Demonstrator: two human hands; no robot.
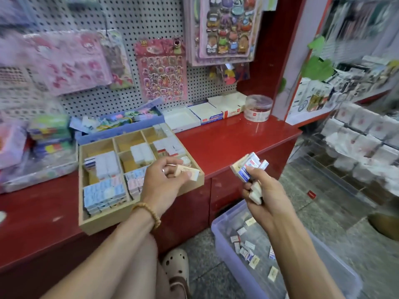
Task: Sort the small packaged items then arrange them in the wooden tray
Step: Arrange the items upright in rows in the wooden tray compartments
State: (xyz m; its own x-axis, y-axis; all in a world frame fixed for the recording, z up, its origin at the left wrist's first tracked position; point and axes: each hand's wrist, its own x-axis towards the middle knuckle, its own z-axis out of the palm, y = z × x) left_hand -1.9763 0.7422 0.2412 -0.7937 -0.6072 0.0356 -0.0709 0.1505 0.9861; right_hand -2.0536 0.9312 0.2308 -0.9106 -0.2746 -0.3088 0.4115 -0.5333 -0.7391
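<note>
Wooden tray [141,214] on the red worktop [226,139]: most compartments part-filled, two back ones look bare. Your left hand [160,182] pinches one beige packet [187,172] over the tray's right edge; your right hand [262,190] grips a mixed bunch of packets [249,167]. More loose ones wait in the plastic bin [336,264] on the floor, so sorting looks well short of done.

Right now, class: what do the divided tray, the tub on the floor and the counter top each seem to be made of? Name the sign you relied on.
Divided tray: pale unfinished wood or plywood, matte tan, with thin plank walls.
Tub: translucent plastic, bluish; small packets show through it.
Counter top: glossy red, probably laminate or painted board; light reflects off it.
</note>
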